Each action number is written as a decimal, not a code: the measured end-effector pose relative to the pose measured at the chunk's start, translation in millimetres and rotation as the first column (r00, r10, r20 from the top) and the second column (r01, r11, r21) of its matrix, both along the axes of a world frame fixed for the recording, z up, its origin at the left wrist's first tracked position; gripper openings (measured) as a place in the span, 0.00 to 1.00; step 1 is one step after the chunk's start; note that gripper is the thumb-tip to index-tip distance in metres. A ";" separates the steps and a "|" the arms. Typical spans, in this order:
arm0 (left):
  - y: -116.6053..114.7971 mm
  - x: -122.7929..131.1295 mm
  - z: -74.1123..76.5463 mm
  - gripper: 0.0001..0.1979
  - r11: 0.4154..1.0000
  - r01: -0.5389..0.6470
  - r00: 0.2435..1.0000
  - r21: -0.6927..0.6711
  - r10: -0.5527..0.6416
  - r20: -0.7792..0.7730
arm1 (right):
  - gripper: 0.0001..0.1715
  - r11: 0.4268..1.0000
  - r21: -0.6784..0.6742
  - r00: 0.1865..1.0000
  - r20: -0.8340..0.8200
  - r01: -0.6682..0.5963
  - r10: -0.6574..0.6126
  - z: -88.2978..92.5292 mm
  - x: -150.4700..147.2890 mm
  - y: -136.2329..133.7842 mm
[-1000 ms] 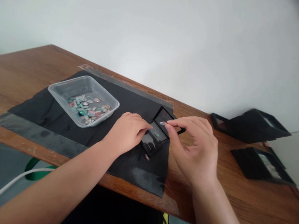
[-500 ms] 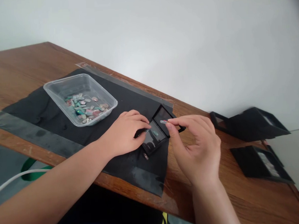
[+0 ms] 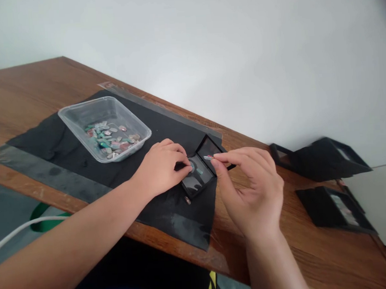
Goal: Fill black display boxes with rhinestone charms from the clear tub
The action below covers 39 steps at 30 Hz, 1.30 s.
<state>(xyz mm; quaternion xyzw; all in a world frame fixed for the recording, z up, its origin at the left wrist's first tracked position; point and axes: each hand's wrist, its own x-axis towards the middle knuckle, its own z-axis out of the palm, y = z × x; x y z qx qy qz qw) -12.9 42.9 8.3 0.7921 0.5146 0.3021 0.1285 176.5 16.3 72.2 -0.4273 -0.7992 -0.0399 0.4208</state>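
Note:
My right hand (image 3: pixel 250 182) pinches a small pale-blue and reddish stone (image 3: pixel 208 157) between thumb and forefinger, held above the raised lid of an open black case (image 3: pixel 196 190). At the case's left edge, my left hand (image 3: pixel 163 166) has its thumb and forefinger pressed together on a small bluish stone (image 3: pixel 192 166), mostly hidden by the fingertips. A green stone (image 3: pixel 199 171) lies inside the case on a clear, shiny film. Just outside the near side of the case rests a brownish-pink stone (image 3: pixel 187 200) on the black mat (image 3: pixel 171 211).
A clear plastic tub (image 3: pixel 139 126) with several green, pink and grey stones stands to the left on the mat. Black boxes (image 3: pixel 331 158) sit at the right of the wooden table (image 3: pixel 29 89). Behind rises a white wall. A white cable (image 3: pixel 24 226) runs at the lower left.
My left thumb and forefinger have closed together at the case, where they were apart. My right hand keeps its stone in nearly the same spot.

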 end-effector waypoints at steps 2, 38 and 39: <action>-0.4 2.7 1.3 0.08 1.000 -0.020 1.000 -0.002 0.020 -0.008 | 0.04 1.000 -0.003 1.000 0.001 -0.001 0.001 -0.1 -0.5 0.2; -18.3 -7.0 24.2 0.04 0.951 0.292 0.941 0.098 -0.304 0.146 | 0.04 0.999 -0.041 0.991 0.132 -0.017 0.023 0.4 3.6 -0.5; -20.2 -4.6 23.8 0.05 0.938 0.338 0.931 0.084 -0.346 0.119 | 0.03 0.999 -0.046 0.994 0.106 -0.013 0.018 0.8 3.3 -0.8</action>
